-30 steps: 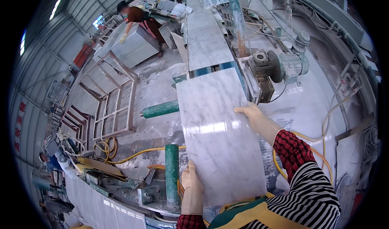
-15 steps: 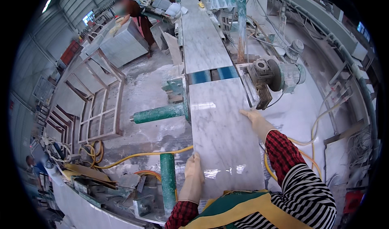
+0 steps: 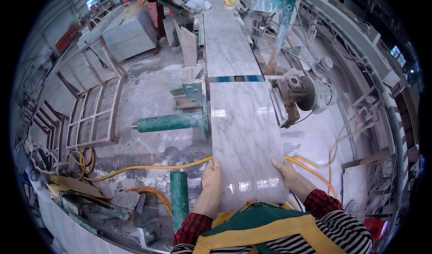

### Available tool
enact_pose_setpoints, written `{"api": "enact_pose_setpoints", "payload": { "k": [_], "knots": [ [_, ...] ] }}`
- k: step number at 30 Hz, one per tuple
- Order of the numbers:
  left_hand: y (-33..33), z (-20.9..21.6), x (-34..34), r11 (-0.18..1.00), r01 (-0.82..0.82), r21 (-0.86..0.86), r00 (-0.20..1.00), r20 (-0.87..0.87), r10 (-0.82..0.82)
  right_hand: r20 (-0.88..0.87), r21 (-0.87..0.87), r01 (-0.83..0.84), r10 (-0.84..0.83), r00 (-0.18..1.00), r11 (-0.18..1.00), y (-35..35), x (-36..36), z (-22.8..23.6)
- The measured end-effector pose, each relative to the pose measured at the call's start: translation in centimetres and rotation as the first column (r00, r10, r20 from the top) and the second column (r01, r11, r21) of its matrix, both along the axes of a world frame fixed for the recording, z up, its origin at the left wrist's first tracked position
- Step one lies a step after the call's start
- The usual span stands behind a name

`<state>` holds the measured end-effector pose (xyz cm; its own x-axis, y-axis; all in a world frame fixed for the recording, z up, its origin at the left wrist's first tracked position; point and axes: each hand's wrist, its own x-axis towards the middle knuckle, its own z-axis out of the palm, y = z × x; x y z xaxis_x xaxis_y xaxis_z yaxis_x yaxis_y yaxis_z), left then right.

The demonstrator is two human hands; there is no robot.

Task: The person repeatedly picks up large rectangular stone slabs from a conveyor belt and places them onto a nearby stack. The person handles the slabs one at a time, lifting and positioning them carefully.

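Note:
A polished white marble slab point(image 3: 245, 132) with grey veins lies lengthwise before me, its near end at my apron. My left hand point(image 3: 212, 182), in a pale glove, grips the slab's left edge near that end. Across from it, my right hand point(image 3: 292, 178), gloved alike, holds the right edge, thumb on top and fingers partly hidden beneath. Beyond the slab's far end, a narrow strip of blue conveyor belt point(image 3: 223, 79) shows. A second marble slab point(image 3: 230, 42) lies past that strip, in line with the first.
Green rollers point(image 3: 168, 122) stick out left, another green post point(image 3: 179, 197) stands near my left forearm. A motor point(image 3: 321, 96) sits beside the line at right. Yellow hoses point(image 3: 148, 166) cross the floor. Wooden frames point(image 3: 94, 105) stand left; a person point(image 3: 157, 6) works at stone blocks behind.
The near slab has moved away from me, narrowing the blue gap before the far slab. My right hand has come back along the right edge, now level with my left.

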<state>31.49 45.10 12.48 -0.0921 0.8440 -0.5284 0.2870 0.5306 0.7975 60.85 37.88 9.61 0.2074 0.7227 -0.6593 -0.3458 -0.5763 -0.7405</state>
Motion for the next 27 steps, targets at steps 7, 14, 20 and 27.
{"api": "enact_pose_setpoints", "payload": {
  "k": [7, 14, 20, 27],
  "knots": [
    [2.5, -2.7, -0.2, 0.998, -0.004, 0.063, 0.998, -0.058, 0.007, 0.052, 0.027, -0.031, 0.029, 0.998, 0.999, 2.8, -0.2, 0.8],
    [4.7, -4.4, 0.4, 0.997, -0.078, 0.009, 0.997, 0.020, 0.078, 0.060, 0.021, -0.011, 0.010, 0.998, 1.000, 5.4, 0.0, 0.9],
    [5.4, -4.0, 1.3, 0.990, -0.138, 0.029, 0.986, 0.102, 0.134, 0.099, -0.045, -0.019, 0.024, 0.995, 0.999, 6.7, 0.4, 1.7],
    [5.7, -3.6, 1.9, 0.989, -0.138, 0.053, 0.989, 0.055, 0.135, 0.069, -0.053, -0.006, 0.010, 0.998, 0.999, 7.2, 0.1, 4.0]
  ]
}}
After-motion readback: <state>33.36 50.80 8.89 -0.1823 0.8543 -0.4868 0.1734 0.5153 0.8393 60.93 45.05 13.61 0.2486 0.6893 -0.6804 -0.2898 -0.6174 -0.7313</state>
